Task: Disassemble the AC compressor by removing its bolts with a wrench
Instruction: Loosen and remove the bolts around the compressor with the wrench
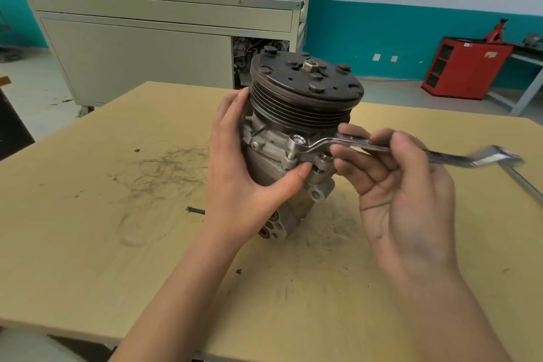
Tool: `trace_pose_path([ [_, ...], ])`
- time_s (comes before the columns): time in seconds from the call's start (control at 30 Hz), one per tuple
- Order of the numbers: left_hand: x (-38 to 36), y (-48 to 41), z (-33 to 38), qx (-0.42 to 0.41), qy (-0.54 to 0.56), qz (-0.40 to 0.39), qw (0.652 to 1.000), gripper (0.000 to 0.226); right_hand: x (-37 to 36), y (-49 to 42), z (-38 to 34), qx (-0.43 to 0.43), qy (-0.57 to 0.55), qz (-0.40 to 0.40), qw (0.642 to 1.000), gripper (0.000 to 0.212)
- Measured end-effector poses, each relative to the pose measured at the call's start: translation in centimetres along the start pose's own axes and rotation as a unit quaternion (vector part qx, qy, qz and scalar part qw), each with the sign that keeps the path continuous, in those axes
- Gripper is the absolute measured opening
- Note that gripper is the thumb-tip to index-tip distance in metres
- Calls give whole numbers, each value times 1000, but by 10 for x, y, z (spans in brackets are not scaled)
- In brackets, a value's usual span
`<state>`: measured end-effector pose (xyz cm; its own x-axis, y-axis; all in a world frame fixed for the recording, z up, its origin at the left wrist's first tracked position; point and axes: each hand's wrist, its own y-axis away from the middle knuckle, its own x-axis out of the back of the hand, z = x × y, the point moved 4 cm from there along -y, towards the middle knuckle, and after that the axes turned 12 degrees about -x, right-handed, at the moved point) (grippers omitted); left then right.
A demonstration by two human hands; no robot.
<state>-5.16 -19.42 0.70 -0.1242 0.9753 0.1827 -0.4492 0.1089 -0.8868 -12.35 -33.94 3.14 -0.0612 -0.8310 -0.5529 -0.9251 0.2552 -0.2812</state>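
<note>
At a workshop table, a person works on an AC compressor that stands near the table's middle, pulley end up and tilted. The left hand wraps its fingers round the casing. The right hand grips a wrench, whose ring end sits over a flange bolt.

A dark loose bolt on the table suggests an early start, but the casing halves are together, so most of the job seems left.

A metal bar lies just beyond the wrench's far end and could limit its swing. A grey cabinet and a red cabinet stand behind.
</note>
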Motion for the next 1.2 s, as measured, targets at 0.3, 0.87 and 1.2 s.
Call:
trace_pose_path([
  [0.3,0,-1,0,6,-2,-7,1000,94,7,-7,-33,64,-4,5,998,27],
  [0.87,-1,0,-4,-18,17,12,1000,87,-36,0,-22,86,505,-39,858,12],
  [1.2,0,0,-4,-13,8,15,1000,89,-41,-2,-22,134,532,-23,836,4],
])
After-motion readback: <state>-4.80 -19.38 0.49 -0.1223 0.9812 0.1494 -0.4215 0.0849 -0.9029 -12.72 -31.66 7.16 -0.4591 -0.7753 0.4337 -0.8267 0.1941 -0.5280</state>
